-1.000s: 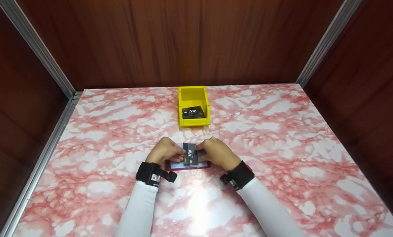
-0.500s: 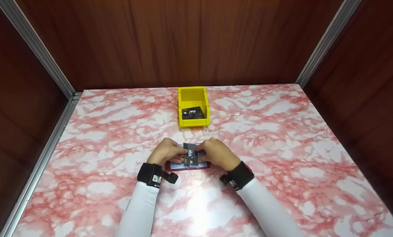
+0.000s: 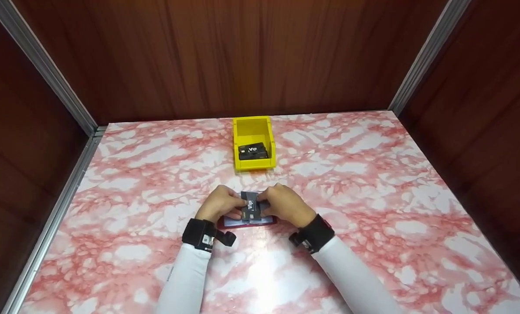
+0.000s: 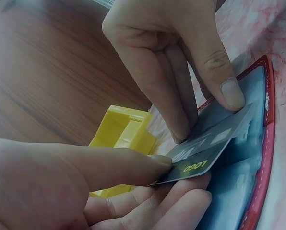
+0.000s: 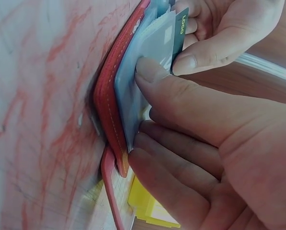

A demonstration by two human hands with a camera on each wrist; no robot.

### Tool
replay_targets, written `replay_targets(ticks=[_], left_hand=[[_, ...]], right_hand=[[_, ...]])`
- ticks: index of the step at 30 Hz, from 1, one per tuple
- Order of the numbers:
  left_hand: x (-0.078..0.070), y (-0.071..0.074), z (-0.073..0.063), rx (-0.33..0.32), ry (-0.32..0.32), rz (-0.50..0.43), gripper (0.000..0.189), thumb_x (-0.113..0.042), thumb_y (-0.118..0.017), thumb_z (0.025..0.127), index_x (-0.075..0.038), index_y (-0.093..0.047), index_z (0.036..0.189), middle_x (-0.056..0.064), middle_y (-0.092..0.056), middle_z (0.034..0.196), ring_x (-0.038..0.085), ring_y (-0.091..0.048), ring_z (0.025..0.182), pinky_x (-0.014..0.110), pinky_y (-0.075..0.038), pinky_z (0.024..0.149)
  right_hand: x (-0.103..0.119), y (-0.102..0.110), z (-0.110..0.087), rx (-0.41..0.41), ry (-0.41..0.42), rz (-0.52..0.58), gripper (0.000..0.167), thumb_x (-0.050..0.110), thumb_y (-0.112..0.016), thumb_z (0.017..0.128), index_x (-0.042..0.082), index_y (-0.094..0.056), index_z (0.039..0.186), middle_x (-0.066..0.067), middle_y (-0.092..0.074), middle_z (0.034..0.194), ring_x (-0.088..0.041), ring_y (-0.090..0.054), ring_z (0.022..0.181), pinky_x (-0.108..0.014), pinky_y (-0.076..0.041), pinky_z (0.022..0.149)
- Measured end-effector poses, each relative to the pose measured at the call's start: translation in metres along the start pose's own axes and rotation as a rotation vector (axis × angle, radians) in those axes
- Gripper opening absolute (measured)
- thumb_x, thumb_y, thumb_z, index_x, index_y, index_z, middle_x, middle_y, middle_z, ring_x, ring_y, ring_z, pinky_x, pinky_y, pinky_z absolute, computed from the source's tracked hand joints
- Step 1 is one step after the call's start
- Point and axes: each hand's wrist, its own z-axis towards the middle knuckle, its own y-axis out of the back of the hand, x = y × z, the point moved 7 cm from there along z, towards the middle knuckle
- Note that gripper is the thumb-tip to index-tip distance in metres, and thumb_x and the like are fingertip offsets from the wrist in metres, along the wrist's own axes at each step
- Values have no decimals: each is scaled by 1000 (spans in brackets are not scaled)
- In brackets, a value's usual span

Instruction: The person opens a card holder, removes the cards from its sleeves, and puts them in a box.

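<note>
A black VIP card (image 3: 251, 210) lies over an open red card holder (image 3: 245, 225) with clear plastic sleeves. My left hand (image 3: 219, 203) pinches the card's left edge, thumb on top and fingers beneath, as the left wrist view shows with the card's "LOGO" corner (image 4: 196, 166). Part of the card sits inside a clear sleeve (image 5: 155, 43) in the right wrist view, and its dark end sticks out toward the left hand. My right hand (image 3: 287, 204) pinches that sleeve, thumb on its face, other fingers behind it. The holder's stitched red edge (image 5: 107, 103) shows below the sleeves.
Beyond the hands stands a yellow bin (image 3: 254, 165) holding several black cards (image 3: 253, 151). The table (image 3: 373, 209) has a red-and-white marbled top. Dark wood-grain panels (image 3: 225, 56) with metal corner posts enclose its back and sides.
My left thumb reaches slightly farther over the card than a second ago. The right hand and the card holder keep nearly the same place, while the head view has tilted a little.
</note>
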Motion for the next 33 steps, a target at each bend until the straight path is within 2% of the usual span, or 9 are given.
replay_targets(ticks=[6, 13, 28, 33], left_hand=[[0, 0, 0, -6, -1, 13, 13, -1, -76, 94, 4, -66, 99, 9, -68, 80, 11, -68, 54, 23, -62, 55], [0, -1, -1, 19, -21, -15, 15, 0, -76, 93, -1, -61, 90, 8, -66, 83, 11, -68, 54, 24, -62, 55], [1, 1, 0, 15, -7, -11, 15, 0, -75, 94, 6, -64, 103, 9, -67, 81, 11, -68, 54, 23, -62, 55], [0, 1, -1, 7, -5, 7, 16, -2, -76, 94, 5, -64, 103, 9, -67, 81, 11, -68, 54, 22, -61, 54]], right_hand=[[3, 0, 0, -5, 11, -30, 32, 11, -93, 84, 8, -85, 115, -11, -85, 109, -28, -77, 96, -47, -62, 93], [8, 4, -2, -64, 86, -73, 20, 9, -92, 82, 10, -87, 102, -8, -85, 93, -24, -75, 79, -45, -63, 77], [8, 2, -3, -59, 83, -76, 24, 9, -91, 84, 10, -87, 107, -11, -85, 98, -27, -77, 82, -46, -64, 81], [8, 3, -3, -58, 85, -70, 23, 9, -90, 84, 9, -87, 107, -11, -85, 98, -27, -77, 82, -46, -64, 81]])
